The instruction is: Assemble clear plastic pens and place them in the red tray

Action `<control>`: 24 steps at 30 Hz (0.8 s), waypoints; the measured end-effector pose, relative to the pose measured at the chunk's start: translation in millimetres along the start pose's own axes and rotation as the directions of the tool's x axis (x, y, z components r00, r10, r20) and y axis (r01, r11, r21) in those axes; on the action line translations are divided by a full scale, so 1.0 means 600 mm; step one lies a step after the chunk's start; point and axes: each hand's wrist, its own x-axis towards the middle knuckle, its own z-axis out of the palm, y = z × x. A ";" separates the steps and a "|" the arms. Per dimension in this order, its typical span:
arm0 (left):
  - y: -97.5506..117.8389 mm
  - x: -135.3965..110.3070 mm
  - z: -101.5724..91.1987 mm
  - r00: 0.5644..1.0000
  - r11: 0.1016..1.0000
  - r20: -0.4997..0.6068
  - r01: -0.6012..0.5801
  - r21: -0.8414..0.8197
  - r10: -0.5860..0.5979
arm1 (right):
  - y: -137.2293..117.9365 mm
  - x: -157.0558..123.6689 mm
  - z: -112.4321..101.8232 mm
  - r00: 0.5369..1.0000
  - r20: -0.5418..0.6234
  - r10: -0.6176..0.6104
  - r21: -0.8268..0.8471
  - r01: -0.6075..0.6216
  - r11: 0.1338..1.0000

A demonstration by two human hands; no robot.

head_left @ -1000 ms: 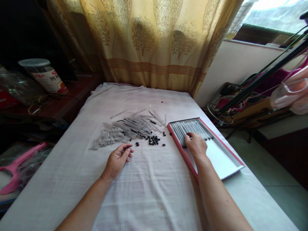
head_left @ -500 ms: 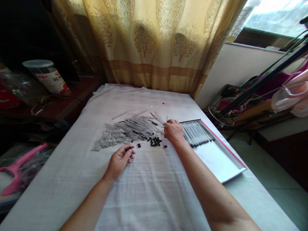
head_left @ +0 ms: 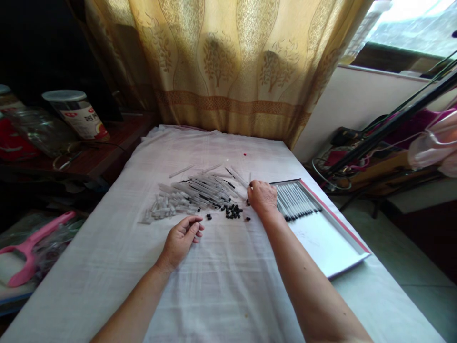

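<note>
My left hand rests on the cloth in front of the pile, fingers curled and thumb against them; whatever they hold, if anything, is hidden. Beside the shallow white box, my right hand is closed with its fingertips bent down and mostly out of sight. Inside that box lies a row of clear pens with black ends. Left of my right hand are small black caps and a heap of clear pen barrels mixed with dark refills. Short translucent caps are piled at the left.
A white cloth covers the table. A small red piece lies toward the back, before a gold curtain. Jars stand on a dark cabinet at left, above a pink handled thing. A black pole slants at right.
The view has shifted slightly, so everything sits a little further right. My right hand stays by the box's left edge with its fingers tucked lower; my left hand keeps its curl.
</note>
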 end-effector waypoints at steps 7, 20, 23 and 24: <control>-0.013 -0.010 0.002 0.922 0.882 -0.094 -0.324 0.341 0.375 | -0.009 -0.119 0.004 0.997 -0.076 0.027 0.723 0.037 0.690; -0.004 -0.024 -0.024 0.872 0.641 0.179 -0.462 0.613 0.457 | -0.039 -0.117 0.037 0.984 0.081 -0.158 0.954 -0.031 0.297; -0.007 -0.018 -0.028 0.893 0.704 0.064 -0.394 0.591 0.446 | -0.032 -0.056 0.044 0.999 0.015 0.028 0.797 -0.029 0.604; -0.008 -0.015 -0.029 0.898 0.725 0.020 -0.368 0.582 0.439 | -0.030 -0.036 0.045 0.998 0.011 0.057 0.672 -0.050 0.738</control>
